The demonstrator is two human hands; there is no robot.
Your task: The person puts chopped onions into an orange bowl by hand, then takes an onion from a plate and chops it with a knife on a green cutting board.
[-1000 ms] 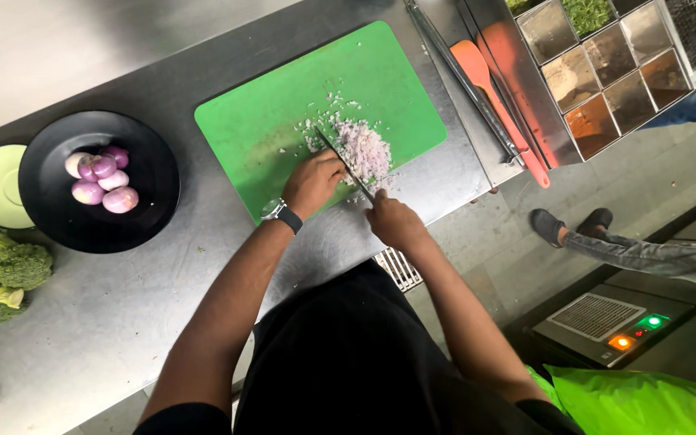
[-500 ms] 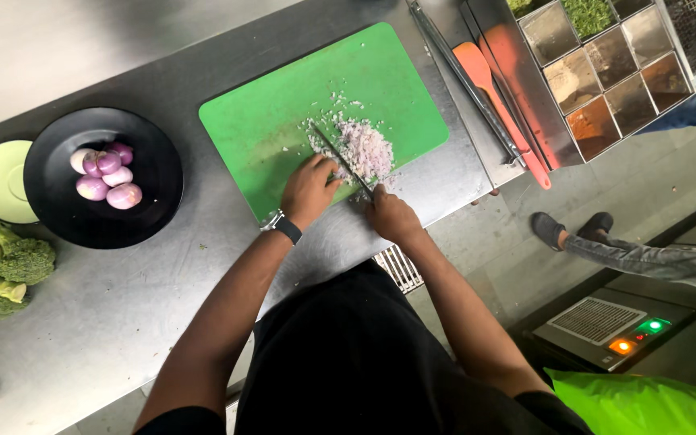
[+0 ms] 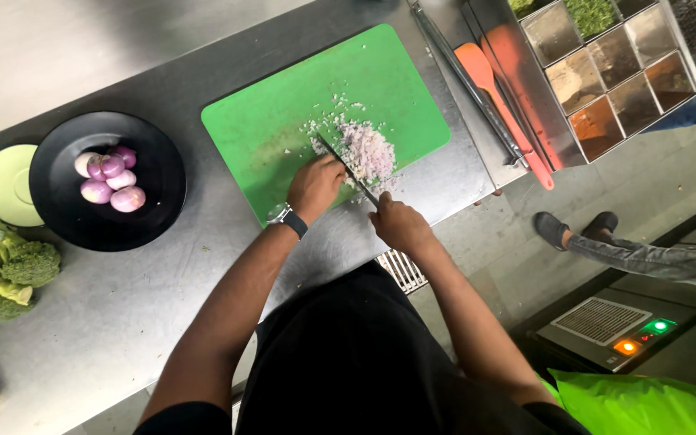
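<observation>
A green cutting board (image 3: 283, 121) lies on the steel counter with a pile of finely chopped onion (image 3: 368, 151) on it. My right hand (image 3: 396, 221) grips the handle of a knife (image 3: 346, 167), its blade lying across the left edge of the pile. My left hand (image 3: 314, 185), with a dark watch on the wrist, rests on the board by the blade's near part, fingers curled over it.
A black plate (image 3: 106, 217) with several peeled small onions (image 3: 110, 179) sits left of the board, beside a pale green saucer (image 3: 6, 184) and broccoli (image 3: 2, 270). Orange spatulas (image 3: 505, 105) and a spice tray (image 3: 606, 68) lie right. Another person's feet (image 3: 573, 229) stand on the floor.
Both hands and the knife stay over the chopped pile with only small shifts; the view has drifted slightly.
</observation>
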